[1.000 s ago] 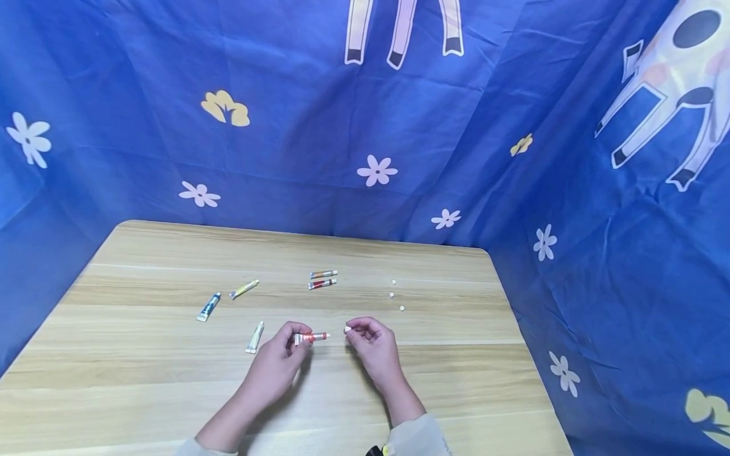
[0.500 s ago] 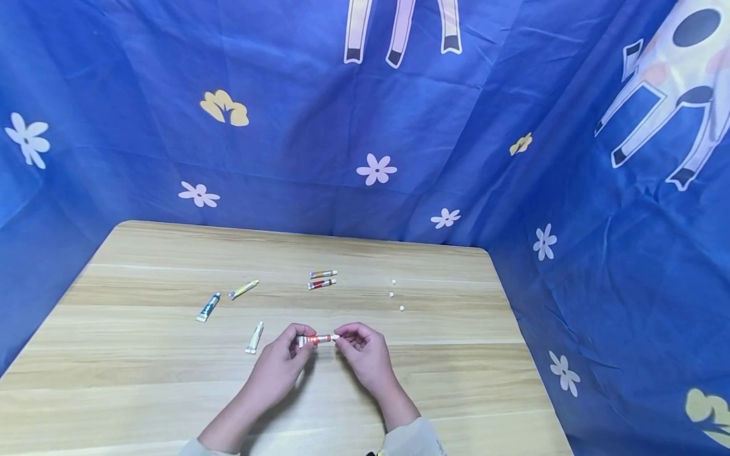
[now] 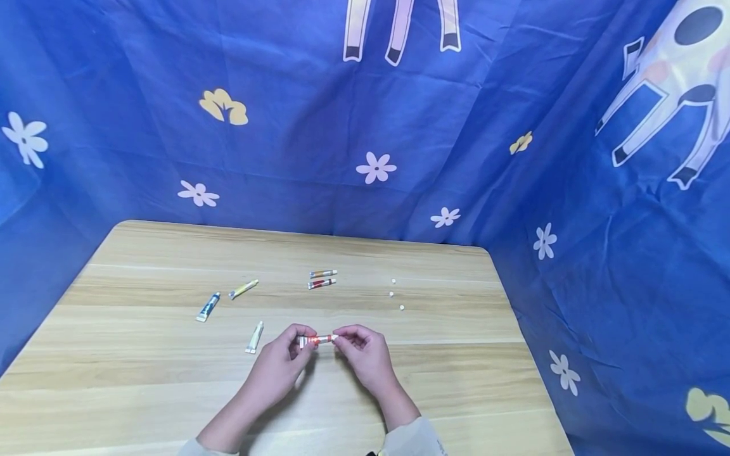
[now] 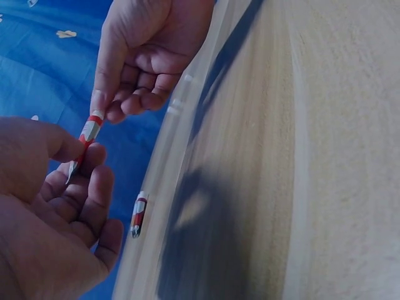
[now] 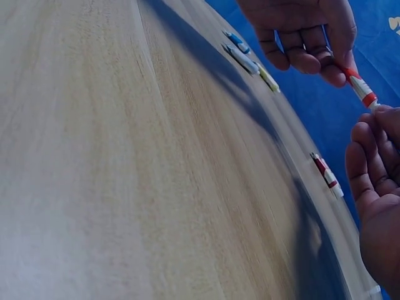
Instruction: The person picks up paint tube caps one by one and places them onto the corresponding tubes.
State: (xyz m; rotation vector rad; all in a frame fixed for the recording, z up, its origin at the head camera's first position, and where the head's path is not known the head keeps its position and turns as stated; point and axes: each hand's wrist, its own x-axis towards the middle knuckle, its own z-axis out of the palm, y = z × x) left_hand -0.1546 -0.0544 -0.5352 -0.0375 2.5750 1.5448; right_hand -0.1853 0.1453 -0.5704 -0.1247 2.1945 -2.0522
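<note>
My left hand [image 3: 283, 360] pinches an orange-red paint tube [image 3: 320, 340] by its flat crimped end, between thumb and fingers. The tube is held level above the table, its neck pointing right. At that neck, the thumb and forefinger of my right hand [image 3: 367, 359] pinch a small white cap, mostly hidden by the fingertips. In the left wrist view the paint tube [image 4: 90, 128] spans both hands, and the right wrist view also shows the paint tube [image 5: 360, 86] between them. A pale green tube [image 3: 255, 337] lies left of my left hand.
On the wooden table [image 3: 142, 380] lie a blue tube [image 3: 208, 307] and a yellow tube [image 3: 244, 289] at left. An ochre tube [image 3: 323, 274] and a dark red tube [image 3: 322, 284] lie farther back. Three loose white caps, one a white cap [image 3: 402, 308], sit at right. Blue curtains [image 3: 285, 126] surround the table.
My right hand has moved left, bringing the white cap from apart to the tube's neck. The left hand has shifted slightly right with the tube. Over the last half second little differs.
</note>
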